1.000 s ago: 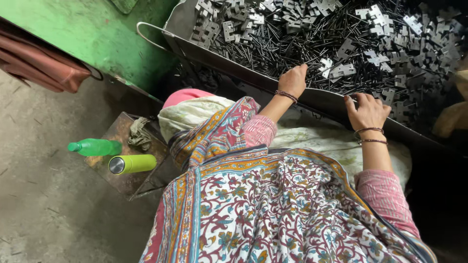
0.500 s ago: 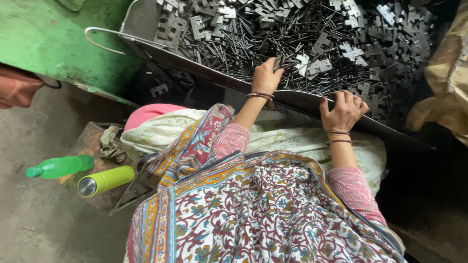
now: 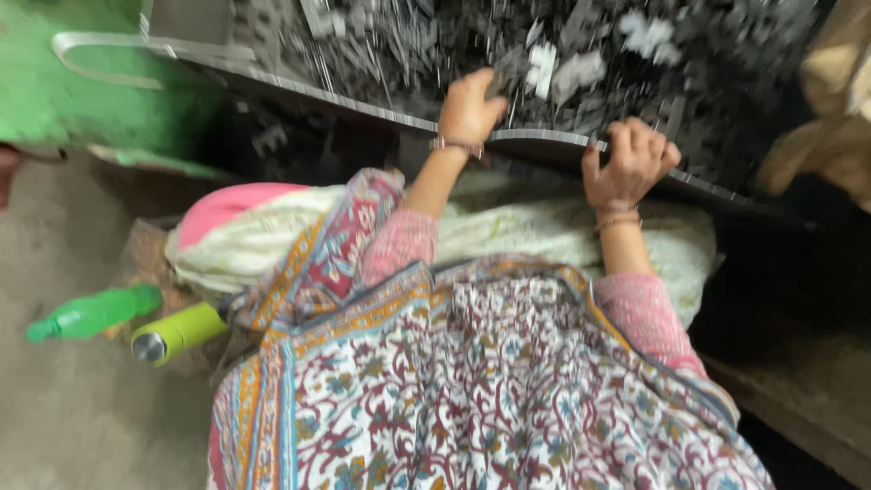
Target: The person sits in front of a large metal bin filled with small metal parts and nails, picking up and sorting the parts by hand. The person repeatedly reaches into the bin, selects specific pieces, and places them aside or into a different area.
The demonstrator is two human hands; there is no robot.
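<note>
A wide metal tray (image 3: 363,102) holds a heap of several small dark and silvery metal parts (image 3: 562,63), all blurred. My left hand (image 3: 467,109) reaches over the tray's front rim with its fingers bent among the parts. The blur hides whether it grips one. My right hand (image 3: 631,159) rests on the rim further right, fingers curled over the edge. Both wrists wear thin bangles and both sleeves are pink. A patterned shawl covers my lap.
A green plastic bottle (image 3: 95,311) and a yellow-green flask (image 3: 177,331) lie on the floor at the left. A pink and white cushion (image 3: 227,209) and a pale cloth (image 3: 544,240) sit below the tray. A green machine body (image 3: 82,100) is at the upper left, a tan cloth (image 3: 835,109) at the right.
The view has swung and closed in on the tray. My left hand has pushed further over the rim into the parts. My right hand's fingers have curled onto the rim.
</note>
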